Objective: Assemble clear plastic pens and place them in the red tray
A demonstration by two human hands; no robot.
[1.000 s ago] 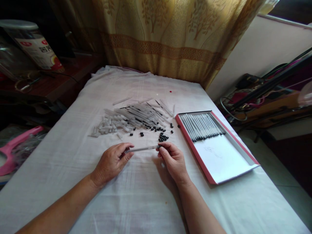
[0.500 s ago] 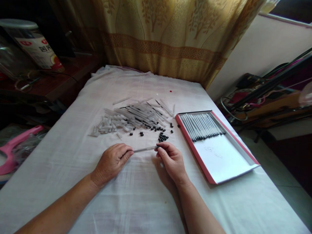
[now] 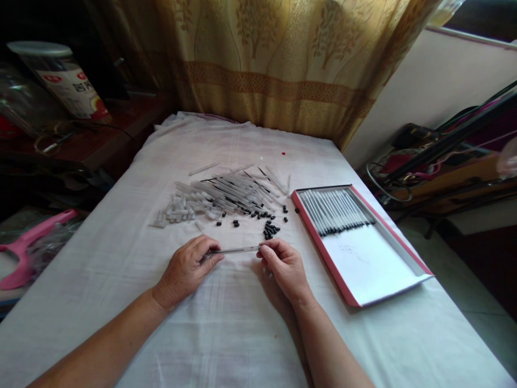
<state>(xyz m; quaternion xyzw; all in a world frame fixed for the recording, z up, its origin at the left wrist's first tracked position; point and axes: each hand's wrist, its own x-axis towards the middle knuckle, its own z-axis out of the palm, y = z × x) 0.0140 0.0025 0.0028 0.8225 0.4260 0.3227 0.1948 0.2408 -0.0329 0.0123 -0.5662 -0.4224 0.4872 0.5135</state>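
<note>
A slim clear pen (image 3: 239, 249) lies level between my two hands, just above the cloth. My right hand (image 3: 283, 265) pinches its right end between thumb and fingers, which hide that tip. At the other end, my left hand (image 3: 189, 268) has thumb and fingers around the pen, the thumb a little apart from it. Just beyond my hands are several small black end plugs (image 3: 270, 230). Behind these lies a heap of clear pen barrels (image 3: 232, 191) with some dark refills among them, and clear caps (image 3: 180, 209) are piled at its left side.
A shallow red-edged box (image 3: 328, 268) at the right holds a row of pens (image 3: 337, 211) on white paper. Everything rests on a pale cloth (image 3: 202, 334). A patterned curtain (image 3: 266, 75) hangs behind; a jar (image 3: 70, 81) stands on the dark side table at left.
My left thumb and fingers have loosened and parted slightly, so more of the pen's left end shows between them. My right hand keeps its pinch. The view has shifted slightly.
</note>
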